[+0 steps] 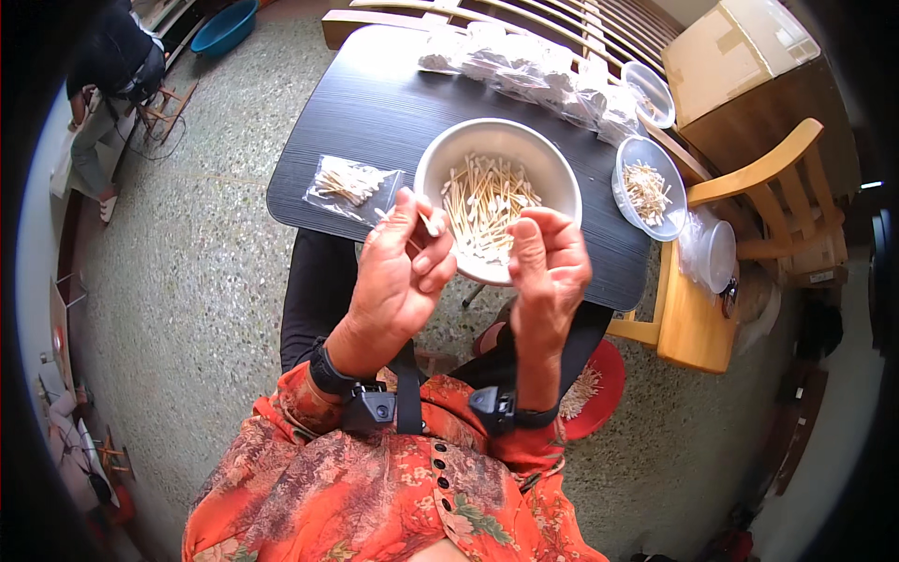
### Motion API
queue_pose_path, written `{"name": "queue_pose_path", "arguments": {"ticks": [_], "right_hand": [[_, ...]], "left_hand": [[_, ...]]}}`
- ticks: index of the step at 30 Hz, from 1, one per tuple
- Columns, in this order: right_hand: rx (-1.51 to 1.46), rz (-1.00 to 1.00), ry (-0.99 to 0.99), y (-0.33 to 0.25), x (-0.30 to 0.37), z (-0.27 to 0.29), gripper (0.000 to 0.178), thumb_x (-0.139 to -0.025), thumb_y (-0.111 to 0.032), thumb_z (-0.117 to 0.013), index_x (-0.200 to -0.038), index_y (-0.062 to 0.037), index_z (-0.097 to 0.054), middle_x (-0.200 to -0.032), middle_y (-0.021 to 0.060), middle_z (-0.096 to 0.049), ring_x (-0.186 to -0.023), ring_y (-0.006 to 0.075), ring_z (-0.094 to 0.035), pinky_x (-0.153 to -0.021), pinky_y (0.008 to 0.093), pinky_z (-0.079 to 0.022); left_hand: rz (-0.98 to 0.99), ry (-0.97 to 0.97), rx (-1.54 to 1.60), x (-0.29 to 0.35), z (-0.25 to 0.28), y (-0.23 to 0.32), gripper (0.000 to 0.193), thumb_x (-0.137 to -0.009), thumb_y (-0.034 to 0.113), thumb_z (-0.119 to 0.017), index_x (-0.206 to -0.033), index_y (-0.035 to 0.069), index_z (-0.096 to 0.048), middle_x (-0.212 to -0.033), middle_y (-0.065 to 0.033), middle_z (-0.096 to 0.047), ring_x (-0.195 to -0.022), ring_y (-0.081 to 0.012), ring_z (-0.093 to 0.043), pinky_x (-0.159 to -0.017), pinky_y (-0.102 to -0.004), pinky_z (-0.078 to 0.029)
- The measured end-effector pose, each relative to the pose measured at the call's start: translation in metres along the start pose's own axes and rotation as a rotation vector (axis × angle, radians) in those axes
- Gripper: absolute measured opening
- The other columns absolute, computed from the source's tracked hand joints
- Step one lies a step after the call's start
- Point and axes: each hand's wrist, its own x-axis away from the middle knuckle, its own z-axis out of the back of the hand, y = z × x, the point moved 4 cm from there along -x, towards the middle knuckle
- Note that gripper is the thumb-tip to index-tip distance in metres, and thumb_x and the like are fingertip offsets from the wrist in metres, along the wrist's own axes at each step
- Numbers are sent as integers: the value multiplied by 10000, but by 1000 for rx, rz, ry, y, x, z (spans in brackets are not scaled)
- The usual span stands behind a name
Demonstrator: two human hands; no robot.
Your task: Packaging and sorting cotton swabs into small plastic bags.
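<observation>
A few cotton swabs poke out between the thumb and curled fingers of my left hand, at the left rim of a large pale bowl. Many loose cotton swabs with wooden sticks lie in that bowl. Over its right front rim, my right hand is closed, thumb against the fingers; whatever it may pinch is hidden. Left of the bowl, a clear plastic bag with cotton swabs inside lies flat on the dark table.
Filled plastic bags line the table's far edge. A clear tub of swabs stands at the right, beside a wooden chair. Below the table is a red basin with swabs. Another person sits at the far left.
</observation>
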Motion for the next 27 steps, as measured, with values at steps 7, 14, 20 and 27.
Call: {"name": "queue_pose_path", "arguments": {"ticks": [7,14,20,27], "right_hand": [[661,108,-140,3,-35,6,79,-814,-71,-626,-842,1,-612,-730,80,-617,-596,125,-567,-575,260,-455],[1066,428,-288,11,-50,-18,53,-762,-68,-617,-813,-54,-609,-776,112,-608,-734,285,-600,-657,364,-466],[1330,535,-372,19,-66,-30,88,-760,-58,-598,-817,-123,-616,-786,97,-540,-732,299,-582,-647,388,-455],[1320,654,-539,28,-71,-37,88,-734,-32,-586,-772,-107,-612,-762,96,-518,-717,294,-577,-639,382,-460]], "left_hand": [[-93,129,-84,2,4,11,224,-967,257,-417,-967,54,-513,-800,-57,-558,-685,-205,-599,-656,-326,-548],[41,13,99,2,11,13,248,-976,291,-392,-896,80,-494,-612,26,-351,-453,-71,-319,-393,-203,-294],[94,71,46,6,14,7,250,-976,269,-398,-839,82,-492,-560,44,-302,-393,-51,-236,-332,-193,-221],[122,65,1,6,16,4,236,-967,255,-419,-837,74,-497,-562,45,-310,-394,-46,-239,-337,-189,-223]]}}
